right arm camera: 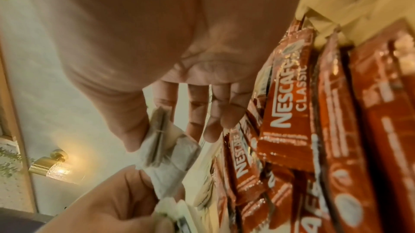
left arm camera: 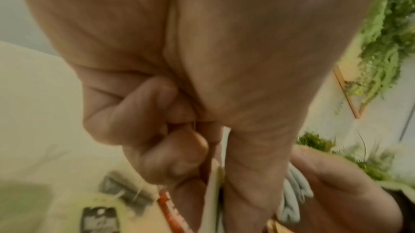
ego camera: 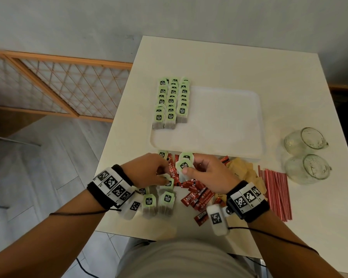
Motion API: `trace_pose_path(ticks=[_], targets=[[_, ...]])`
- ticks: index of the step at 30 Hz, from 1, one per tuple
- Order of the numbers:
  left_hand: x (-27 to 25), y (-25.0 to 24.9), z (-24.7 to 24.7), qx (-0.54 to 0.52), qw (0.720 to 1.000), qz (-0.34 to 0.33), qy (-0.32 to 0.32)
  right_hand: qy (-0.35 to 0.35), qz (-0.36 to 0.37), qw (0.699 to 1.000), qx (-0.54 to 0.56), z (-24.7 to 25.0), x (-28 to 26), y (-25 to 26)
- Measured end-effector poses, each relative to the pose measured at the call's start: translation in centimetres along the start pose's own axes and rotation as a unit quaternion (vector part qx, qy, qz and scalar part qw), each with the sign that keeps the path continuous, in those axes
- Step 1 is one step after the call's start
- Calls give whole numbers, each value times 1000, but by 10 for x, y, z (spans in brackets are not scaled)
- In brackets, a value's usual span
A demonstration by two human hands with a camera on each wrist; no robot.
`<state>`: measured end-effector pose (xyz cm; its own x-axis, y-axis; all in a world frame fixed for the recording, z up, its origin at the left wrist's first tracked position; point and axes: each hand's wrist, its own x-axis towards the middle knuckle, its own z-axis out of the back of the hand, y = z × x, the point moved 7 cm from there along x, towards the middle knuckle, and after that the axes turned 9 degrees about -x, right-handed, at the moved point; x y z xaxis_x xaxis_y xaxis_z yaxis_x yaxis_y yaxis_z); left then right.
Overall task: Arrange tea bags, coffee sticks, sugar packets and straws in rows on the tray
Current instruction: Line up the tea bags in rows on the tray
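Near edge: left hand (ego camera: 149, 169) pinching tea bag (ego camera: 168, 182), right hand (ego camera: 207, 173) gripping bags (ego camera: 184, 164) over sticks (ego camera: 197, 194); gathering step; next, extend rows (ego camera: 172, 101) on tray (ego camera: 225, 121).

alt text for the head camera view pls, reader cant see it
Two hands gather green tea bags from a loose pile at the near table edge: the right hand pinches a few, the left hand picks another. Beyond, a white tray holds three rows of tea bags.
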<state>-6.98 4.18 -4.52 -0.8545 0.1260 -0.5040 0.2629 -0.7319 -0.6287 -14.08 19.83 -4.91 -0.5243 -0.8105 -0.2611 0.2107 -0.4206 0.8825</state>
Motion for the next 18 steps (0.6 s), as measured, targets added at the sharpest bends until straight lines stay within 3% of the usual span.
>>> trace_pose_path(ticks=[6, 9, 14, 18], targets=[[1, -14, 23, -185, 981, -33, -40, 26, 15, 999, 39, -3, -5, 5], [4, -13, 29, -297, 953, -27, -54, 19, 19, 998, 65, -4, -3, 5], [14, -9, 32, -393, 914, -1, -104, -37, 17, 993, 110, 5, 7, 6], [25, -11, 30, -508, 855, -5, -108, -74, 17, 989, 130, 12, 18, 9]])
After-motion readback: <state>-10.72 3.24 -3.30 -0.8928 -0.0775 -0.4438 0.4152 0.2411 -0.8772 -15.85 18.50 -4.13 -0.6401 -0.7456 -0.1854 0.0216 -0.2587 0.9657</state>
